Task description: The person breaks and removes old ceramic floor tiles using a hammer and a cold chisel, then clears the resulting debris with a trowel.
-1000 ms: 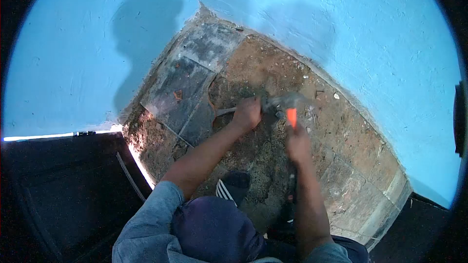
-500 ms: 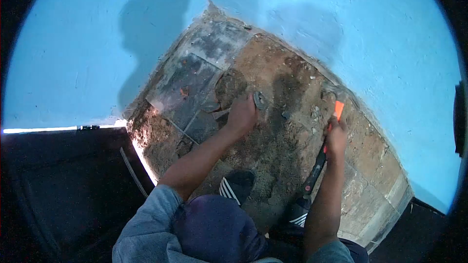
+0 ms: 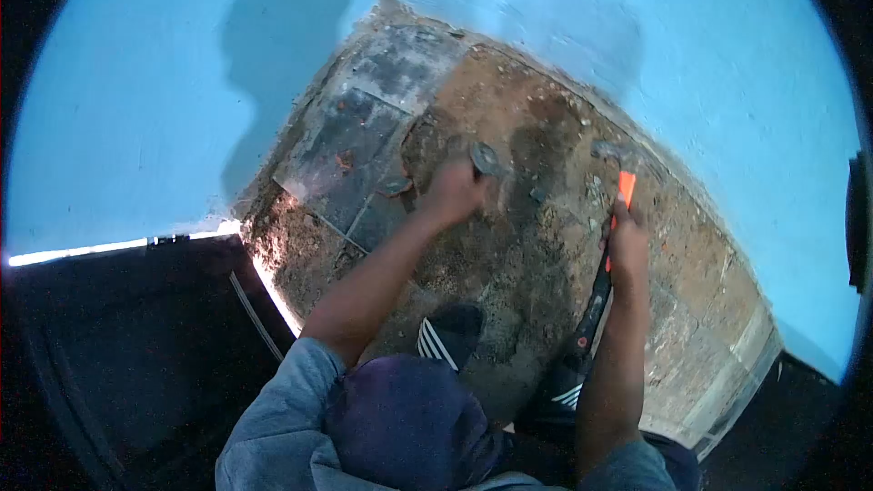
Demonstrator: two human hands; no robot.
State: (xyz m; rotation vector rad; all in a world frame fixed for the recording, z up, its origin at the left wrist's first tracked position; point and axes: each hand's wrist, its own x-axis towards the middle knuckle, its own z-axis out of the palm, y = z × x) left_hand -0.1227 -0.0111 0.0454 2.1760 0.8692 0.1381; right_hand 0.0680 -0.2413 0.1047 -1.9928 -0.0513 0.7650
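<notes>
My left hand (image 3: 455, 193) is closed around what looks like a chisel (image 3: 486, 158), whose grey rounded end sticks out above the fist; its shaft and blade are hidden by the hand. It hovers over the broken floor, beside a loose tile fragment (image 3: 396, 186). My right hand (image 3: 627, 241) grips a hammer (image 3: 626, 186) by its orange and black handle. The hammer's grey metal head lies low over the dirt near the right wall. Dark grey tiles (image 3: 350, 145) still cover the floor to the left of my left hand.
Blue walls (image 3: 727, 64) meet at the far corner. Bare brown soil and rubble (image 3: 509, 91) spread between the hands. A dark door panel (image 3: 145, 336) stands at left, with bright light along its edge. My striped shoe (image 3: 450, 336) and a person's capped head (image 3: 409, 418) are below.
My left hand has moved slightly up, and more of the chisel's round end shows. My right hand and the hammer have shifted only a little. The view has tilted slightly.
</notes>
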